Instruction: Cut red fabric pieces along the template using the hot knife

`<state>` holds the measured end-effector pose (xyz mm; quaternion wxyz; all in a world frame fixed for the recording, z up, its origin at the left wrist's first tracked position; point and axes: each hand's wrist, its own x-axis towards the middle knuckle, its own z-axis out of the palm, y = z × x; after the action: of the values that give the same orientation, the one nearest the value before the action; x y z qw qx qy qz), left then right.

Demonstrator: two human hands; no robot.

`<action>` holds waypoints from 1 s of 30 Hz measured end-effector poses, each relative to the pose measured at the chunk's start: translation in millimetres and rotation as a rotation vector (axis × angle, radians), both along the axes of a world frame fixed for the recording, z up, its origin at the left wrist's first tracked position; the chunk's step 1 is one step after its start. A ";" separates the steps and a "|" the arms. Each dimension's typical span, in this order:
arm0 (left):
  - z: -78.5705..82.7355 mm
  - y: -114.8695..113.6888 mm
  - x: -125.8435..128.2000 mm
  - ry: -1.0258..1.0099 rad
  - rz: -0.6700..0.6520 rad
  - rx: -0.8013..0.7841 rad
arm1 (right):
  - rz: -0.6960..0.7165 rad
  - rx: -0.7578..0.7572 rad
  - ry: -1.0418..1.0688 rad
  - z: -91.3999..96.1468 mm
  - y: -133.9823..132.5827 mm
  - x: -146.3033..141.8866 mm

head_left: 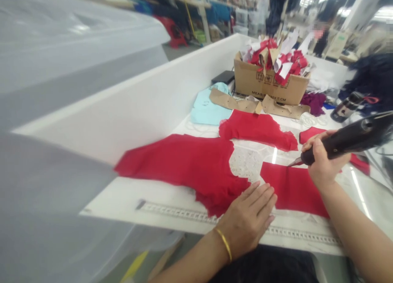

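Observation:
My right hand (324, 162) grips a black handheld electric cutter (353, 137), and its pointed blade (295, 162) touches the top edge of a piece of red fabric (293, 189). My left hand (247, 219) lies flat on the white table (104, 203), its fingertips on or at the edge of a larger layered stack of red fabric (184, 168). A gold bangle (224, 244) circles my left wrist. Farther off lies another red piece (256, 129). Brown paper pattern pieces (233, 102) rest beside pale blue fabric (208, 109).
A cardboard box (270, 80) overflows with red and white scraps behind the fabric. A perforated strip (181, 212) runs along the table's near edge. A white panel (123, 107) rises on the left, with translucent plastic sheeting (61, 70) beyond. A steel flask (346, 107) stands at right.

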<state>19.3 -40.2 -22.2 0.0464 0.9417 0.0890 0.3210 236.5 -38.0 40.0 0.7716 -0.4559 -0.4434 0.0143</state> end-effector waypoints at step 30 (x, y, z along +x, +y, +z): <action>12.0 -10.9 125.0 0.133 -0.267 0.168 | -0.069 -0.052 -0.013 1.6 -38.8 54.9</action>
<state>144.3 -51.2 -10.3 0.0037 0.9649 -0.0611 0.2553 291.4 -76.8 41.6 0.7566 -0.4910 -0.4318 -0.0037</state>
